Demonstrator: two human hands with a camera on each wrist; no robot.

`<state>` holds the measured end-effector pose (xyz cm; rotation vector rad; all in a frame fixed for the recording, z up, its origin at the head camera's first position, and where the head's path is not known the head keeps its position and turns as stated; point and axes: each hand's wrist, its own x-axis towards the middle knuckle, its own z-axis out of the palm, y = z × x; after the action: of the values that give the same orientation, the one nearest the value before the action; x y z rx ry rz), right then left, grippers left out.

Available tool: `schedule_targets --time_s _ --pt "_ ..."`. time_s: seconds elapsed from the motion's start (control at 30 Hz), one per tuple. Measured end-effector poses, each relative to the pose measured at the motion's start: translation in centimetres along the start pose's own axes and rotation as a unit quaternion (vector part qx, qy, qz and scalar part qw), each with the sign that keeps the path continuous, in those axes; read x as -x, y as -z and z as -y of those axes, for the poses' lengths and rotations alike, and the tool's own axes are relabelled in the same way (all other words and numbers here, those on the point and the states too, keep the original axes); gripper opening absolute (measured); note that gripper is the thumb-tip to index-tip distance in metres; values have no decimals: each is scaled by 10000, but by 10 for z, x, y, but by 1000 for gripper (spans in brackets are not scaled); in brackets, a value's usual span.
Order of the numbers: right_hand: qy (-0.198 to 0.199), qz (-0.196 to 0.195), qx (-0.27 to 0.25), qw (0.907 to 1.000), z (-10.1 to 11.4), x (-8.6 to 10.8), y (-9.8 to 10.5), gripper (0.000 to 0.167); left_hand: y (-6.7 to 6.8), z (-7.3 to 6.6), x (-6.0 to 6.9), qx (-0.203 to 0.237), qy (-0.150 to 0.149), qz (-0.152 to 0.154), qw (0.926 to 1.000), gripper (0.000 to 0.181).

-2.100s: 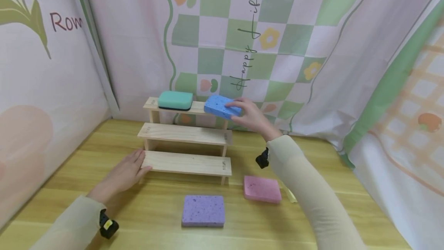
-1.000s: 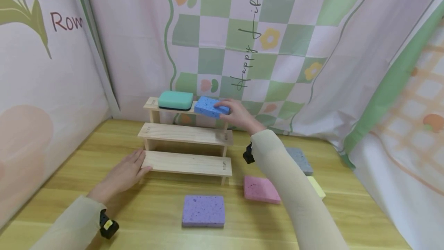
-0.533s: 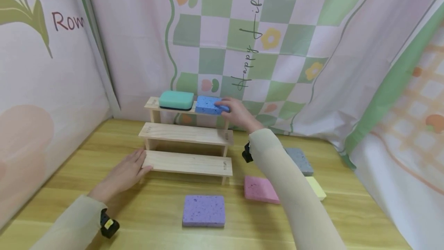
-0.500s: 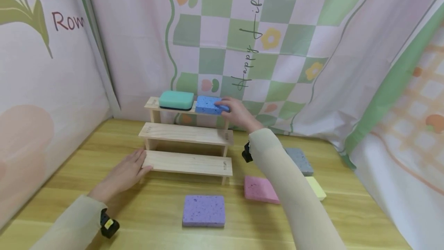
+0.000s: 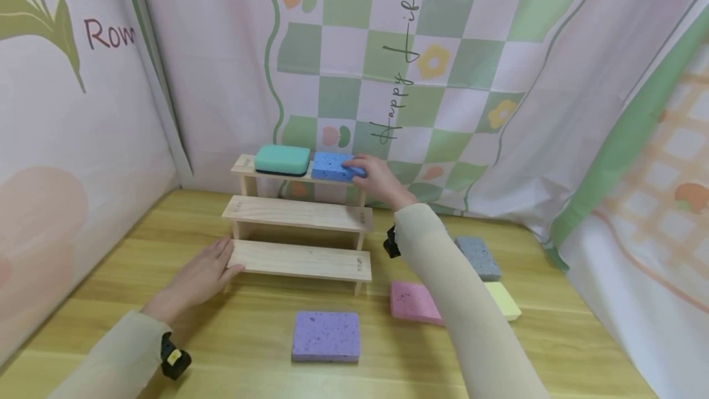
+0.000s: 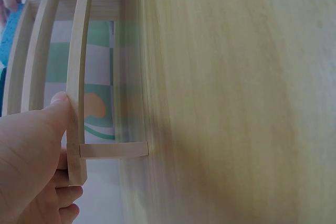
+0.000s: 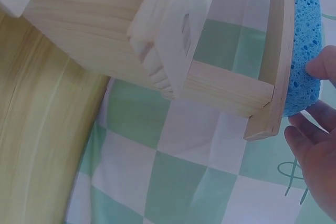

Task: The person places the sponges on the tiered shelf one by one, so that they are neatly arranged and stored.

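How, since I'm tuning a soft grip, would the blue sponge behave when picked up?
Probably light for its size: the blue sponge is full of pores. Likely soft, not floppy: its block shape shows little bend in the right hand. Unlikely to roll: it lies flat on the top shelf.

And the blue sponge (image 5: 329,166) slides left at upper centre, its tilt gone, now flat on the wooden stand (image 5: 244,164) just beside the teal sponge (image 5: 282,159)! The right hand (image 5: 381,178) travels with it, the sleeve (image 5: 456,288) unmasking the grey sponge (image 5: 478,258) at right.
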<state>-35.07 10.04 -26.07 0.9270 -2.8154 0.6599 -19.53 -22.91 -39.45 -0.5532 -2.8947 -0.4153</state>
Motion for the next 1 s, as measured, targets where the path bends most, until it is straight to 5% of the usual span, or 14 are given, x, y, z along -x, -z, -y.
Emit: schedule_targets --time_s 1.0 --pt "38 -145 7 9999 1 0 -3 39 -1 2 1 4 0 -1 10000 64"
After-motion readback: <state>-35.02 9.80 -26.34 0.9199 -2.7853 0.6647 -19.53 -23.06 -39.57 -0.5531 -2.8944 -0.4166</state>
